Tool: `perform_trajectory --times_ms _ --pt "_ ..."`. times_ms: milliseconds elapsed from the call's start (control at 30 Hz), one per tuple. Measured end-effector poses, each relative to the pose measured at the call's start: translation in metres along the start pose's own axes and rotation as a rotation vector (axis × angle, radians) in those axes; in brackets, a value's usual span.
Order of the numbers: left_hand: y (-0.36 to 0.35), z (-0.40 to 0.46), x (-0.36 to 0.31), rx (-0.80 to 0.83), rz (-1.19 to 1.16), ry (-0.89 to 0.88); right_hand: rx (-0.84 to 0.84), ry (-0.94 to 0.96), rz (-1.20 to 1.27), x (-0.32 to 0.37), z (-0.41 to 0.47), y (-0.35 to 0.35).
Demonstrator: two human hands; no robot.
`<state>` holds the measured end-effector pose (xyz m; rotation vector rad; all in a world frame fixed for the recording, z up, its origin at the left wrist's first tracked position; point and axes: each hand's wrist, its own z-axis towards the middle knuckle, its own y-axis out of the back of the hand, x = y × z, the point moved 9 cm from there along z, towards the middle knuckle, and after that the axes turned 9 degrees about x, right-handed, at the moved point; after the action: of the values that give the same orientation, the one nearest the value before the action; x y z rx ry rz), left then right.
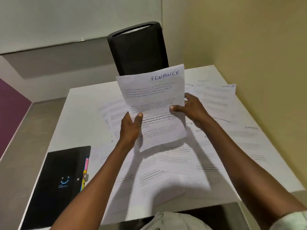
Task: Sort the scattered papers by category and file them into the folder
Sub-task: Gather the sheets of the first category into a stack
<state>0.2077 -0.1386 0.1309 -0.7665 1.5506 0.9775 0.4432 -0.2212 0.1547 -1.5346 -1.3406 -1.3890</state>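
The white printed sheet headed FINANCE in blue handwriting [154, 103] is held up above the white rectangular table [79, 113], tilted towards the camera, over the scattered white papers [174, 163] that cover most of the tabletop; the left hand [131, 128] pinches its lower left edge, thumb on the front and fingers behind; the right hand [191, 107] grips the right edge the same way, thumb laid across the print; the step in hand looks like reading the category before sorting, and it goes best if the sheet is kept flat between both hands so that the heading stays legible; it should then be laid with others of its kind, edges squared, rather than dropped back among the loose pages; the heading is the only line plainly readable, its second letter drawn more like a C; a middle line of bold print seems to include "community bonds"; a loose page at the far right seems headed SPORTS, faintly; other headings are too blurred to tell; the closed black plastic folder [54, 185] lies at the near left corner, bearing a blue smiling-face logo with tiny unreadable writing beneath, coloured index tabs [85, 170] showing at its right edge; a black chair back [137, 48] stands beyond the far edge.
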Motion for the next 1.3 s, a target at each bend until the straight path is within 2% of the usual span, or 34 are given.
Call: perform_trajectory --times_ms 167,300,400,500,567,733,867,967,1100,1300 --pt "-0.014 -0.014 0.010 -0.110 -0.043 0.012 -0.208 0.130 -0.096 -0.026 -0.018 -0.009" --pt "-0.019 -0.033 0.028 -0.184 -0.063 0.059 -0.272 0.163 -0.049 -0.050 -0.034 -0.016" --pt "-0.030 -0.046 0.070 -0.127 -0.054 0.177 -0.229 0.063 0.033 -0.103 -0.041 -0.035" --pt "-0.039 -0.056 0.117 -0.049 -0.024 0.302 -0.179 -0.077 -0.020 -0.167 -0.047 -0.057" --pt "-0.041 -0.056 0.133 -0.024 -0.008 0.340 -0.208 -0.065 -0.025 -0.185 -0.049 -0.063" --pt "-0.035 -0.038 0.127 0.049 0.072 0.272 -0.268 -0.043 -0.062 -0.179 -0.044 -0.064" --pt "-0.015 -0.021 0.117 0.063 0.135 0.225 -0.182 -0.121 -0.108 -0.170 -0.032 -0.066" --pt "0.002 -0.006 0.109 0.060 0.184 0.213 -0.264 -0.198 -0.141 -0.177 -0.030 -0.034" --pt "0.014 0.004 0.097 0.018 0.144 0.241 -0.433 -0.241 -0.347 -0.178 -0.032 0.034" --pt "0.023 0.003 0.108 -0.092 0.083 0.335 -0.405 -0.277 -0.544 -0.188 0.001 0.111"
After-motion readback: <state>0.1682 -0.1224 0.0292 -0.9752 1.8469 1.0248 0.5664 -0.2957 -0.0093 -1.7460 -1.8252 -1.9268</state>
